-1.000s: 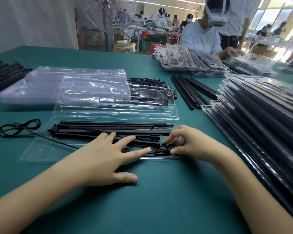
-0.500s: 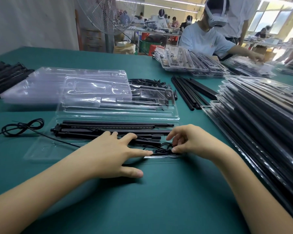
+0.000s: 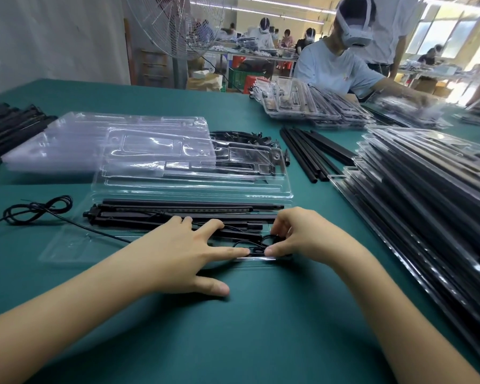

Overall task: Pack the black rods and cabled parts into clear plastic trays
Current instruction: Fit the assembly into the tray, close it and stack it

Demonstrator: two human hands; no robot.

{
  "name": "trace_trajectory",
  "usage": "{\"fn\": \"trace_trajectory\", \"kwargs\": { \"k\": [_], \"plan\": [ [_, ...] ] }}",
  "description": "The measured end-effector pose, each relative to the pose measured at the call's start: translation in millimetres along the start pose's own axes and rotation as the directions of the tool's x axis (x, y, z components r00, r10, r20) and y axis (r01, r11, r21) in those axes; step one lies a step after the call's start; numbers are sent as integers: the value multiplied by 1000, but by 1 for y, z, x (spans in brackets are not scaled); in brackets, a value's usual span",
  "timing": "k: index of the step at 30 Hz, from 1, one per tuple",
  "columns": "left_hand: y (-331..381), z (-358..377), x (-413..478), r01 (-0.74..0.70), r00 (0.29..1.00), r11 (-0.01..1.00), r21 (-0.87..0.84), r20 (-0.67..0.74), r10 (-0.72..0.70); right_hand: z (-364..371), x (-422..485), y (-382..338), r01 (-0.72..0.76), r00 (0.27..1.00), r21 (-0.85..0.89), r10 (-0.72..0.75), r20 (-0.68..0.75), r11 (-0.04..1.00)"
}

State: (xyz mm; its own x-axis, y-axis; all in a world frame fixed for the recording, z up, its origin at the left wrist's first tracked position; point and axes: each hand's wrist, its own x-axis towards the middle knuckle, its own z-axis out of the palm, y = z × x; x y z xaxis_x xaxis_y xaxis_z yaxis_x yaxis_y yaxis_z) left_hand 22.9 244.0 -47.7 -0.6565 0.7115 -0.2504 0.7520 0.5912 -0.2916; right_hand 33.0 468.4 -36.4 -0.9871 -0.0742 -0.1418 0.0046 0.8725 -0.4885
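A clear plastic tray lies on the green table in front of me, with black rods laid lengthwise in it. My left hand lies flat on the tray, fingers straight, its index fingertip pressing a black coiled cable at the tray's near right corner. My right hand has its fingers curled over that cable and pinches it between thumb and fingers. A thin black wire runs left from the tray to a loose loop.
Empty clear trays are stacked behind the working tray. Loose black rods lie at centre right, a tall stack of packed trays at right, more rods at far left. A person works opposite.
My right hand has curled further over the coiled cable and pinched it against the tray corner. My left hand has slid slightly forward, its index finger still on the cable.
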Motion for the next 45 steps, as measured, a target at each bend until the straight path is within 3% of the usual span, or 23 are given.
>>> {"fn": "trace_trajectory", "kwargs": {
  "k": [4, 11, 18, 25, 40, 45],
  "plan": [
    [1, 3, -3, -9, 1000, 1000, -7, -28, 9, -5, 4, -5, -70, 993, -35, 72, 89, 997],
    [-4, 9, -10, -40, 992, 993, -113, -127, 25, -3, 4, -2, -59, 996, 0, 58, 61, 998],
    [-11, 1, -9, 31, 924, 954, -298, -356, -141, 1, 4, -2, -39, 998, 51, 36, 59, 998],
    [16, 10, 14, 20, 985, 923, -384, -152, -84, 1, 3, 0, -70, 996, 57, 67, 53, 996],
    [19, 23, 17, 26, 968, 944, -328, -226, -105, 3, -4, -5, -99, 995, -74, 97, -29, 992],
    [19, 24, 16, 4, 968, 946, -324, -235, -84, 2, -3, -1, -86, 996, -9, 85, -21, 996]
  ]
}}
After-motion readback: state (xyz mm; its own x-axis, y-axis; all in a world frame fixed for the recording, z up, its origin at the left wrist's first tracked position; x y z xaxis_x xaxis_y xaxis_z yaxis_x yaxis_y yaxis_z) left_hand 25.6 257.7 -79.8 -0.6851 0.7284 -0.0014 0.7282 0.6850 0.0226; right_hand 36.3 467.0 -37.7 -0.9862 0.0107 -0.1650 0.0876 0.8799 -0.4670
